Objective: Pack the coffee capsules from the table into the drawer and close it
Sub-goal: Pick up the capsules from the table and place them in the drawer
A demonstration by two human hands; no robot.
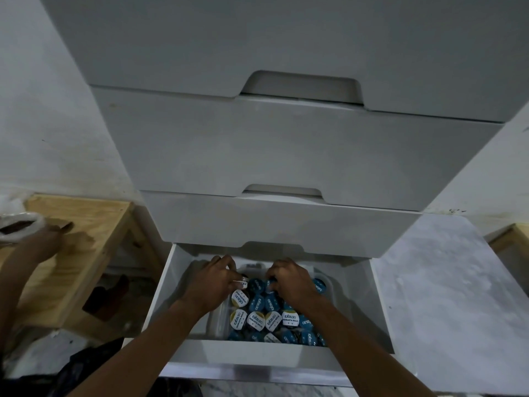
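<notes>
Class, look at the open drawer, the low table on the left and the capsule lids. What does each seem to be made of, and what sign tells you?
Open drawer: smooth white coated board or plastic, faintly glossy; cannot tell which.
Low table: bare pale wood, grain showing, probably plywood.
Capsule lids: printed foil or film, slightly shiny, blue or white.

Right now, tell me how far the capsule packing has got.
Done: many capsules already fill the clear tub in the open bottom drawer. In hand: the left hand holds a white-topped capsule over them; the right hand arranges capsules. Left: any capsules on the table, which is out of sight, and closing the drawer.
</notes>
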